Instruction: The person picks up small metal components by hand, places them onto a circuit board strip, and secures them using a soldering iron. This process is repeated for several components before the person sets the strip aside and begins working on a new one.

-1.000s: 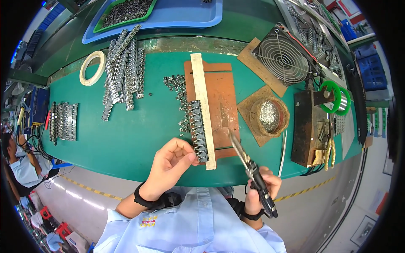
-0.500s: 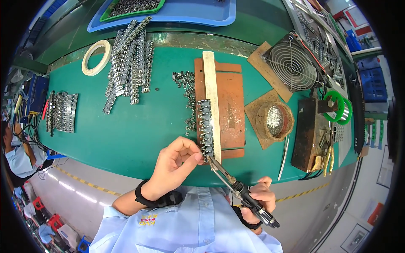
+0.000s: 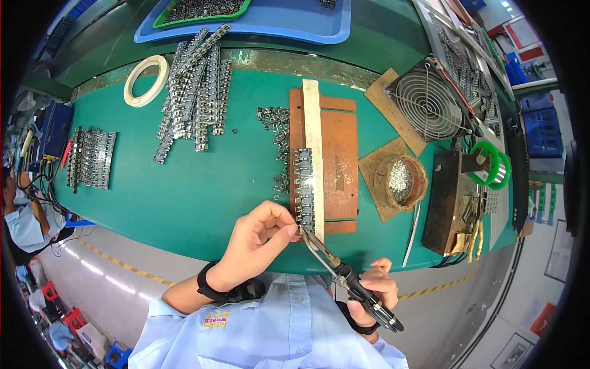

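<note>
A narrow strip of small circuit boards lies along a pale straight bar on a brown block. At its near end, my left hand is closed in a pinch, thumb against forefinger; what sits between the fingertips is too small to make out. My right hand grips a black soldering iron with a thin feed tube beside its shaft. The iron's tip reaches the strip's near end, close to my left fingertips. Small metal parts are scattered left of the block.
More board strips are piled at the back left, beside a tape roll; another stack lies far left. Rightward are a fan, a round pot, a metal box and a green solder spool. A blue tray stands behind.
The view has shifted slightly, moving the bench things a little within the picture. Both hands keep their holds, and the iron's tip stays at the strip's near end.
</note>
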The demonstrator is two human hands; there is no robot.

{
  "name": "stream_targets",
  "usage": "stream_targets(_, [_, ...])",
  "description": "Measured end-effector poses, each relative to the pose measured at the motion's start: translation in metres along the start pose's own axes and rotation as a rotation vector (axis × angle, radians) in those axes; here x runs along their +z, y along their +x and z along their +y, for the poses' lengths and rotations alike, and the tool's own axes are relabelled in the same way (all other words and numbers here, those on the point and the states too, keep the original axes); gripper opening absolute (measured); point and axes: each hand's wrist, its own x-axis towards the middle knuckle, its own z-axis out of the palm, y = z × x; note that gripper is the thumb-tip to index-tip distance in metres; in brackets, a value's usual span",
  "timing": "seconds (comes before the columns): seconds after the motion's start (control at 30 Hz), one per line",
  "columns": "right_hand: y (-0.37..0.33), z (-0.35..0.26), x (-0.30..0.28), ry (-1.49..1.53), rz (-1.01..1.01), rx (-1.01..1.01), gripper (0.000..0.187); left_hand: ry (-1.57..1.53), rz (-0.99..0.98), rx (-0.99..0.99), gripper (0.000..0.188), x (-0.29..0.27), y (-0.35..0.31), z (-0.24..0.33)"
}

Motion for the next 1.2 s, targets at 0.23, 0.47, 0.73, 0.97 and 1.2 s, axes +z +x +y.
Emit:
stream_targets(0.23, [0.0005, -0.0011, 0.0001, -0.011, -0.001, -0.001, 0.035, 0.017, -0.021, 0.026, 0.007, -0.0035, -0.0003, -0.0035])
stream_targets(0.47, [-0.0074, 0.0012, 0.0011, -0.021, 0.047, -0.005, 0.042, 0.032, -0.018, 0.018, 0.007, -0.004, -0.0007, -0.0039])
stream_targets(0.73, [-0.0071, 0.0017, 0.0006, -0.025, 0.012, -0.006, 0.043, 0.032, -0.017, 0.025, 0.007, -0.0034, -0.0008, -0.0025])
stream_targets(0.97, [-0.0016, -0.002, -0.0003, 0.007, 0.019, -0.02, 0.034, 0.02, -0.011, 0.033, 0.007, -0.0014, -0.0019, -0.0026])
stream_targets(1.2, [-0.007, 0.0028, -0.0037, 0.015, 0.015, -0.016, 0.036, 0.037, -0.006, 0.017, 0.007, -0.0027, -0.0014, -0.0048])
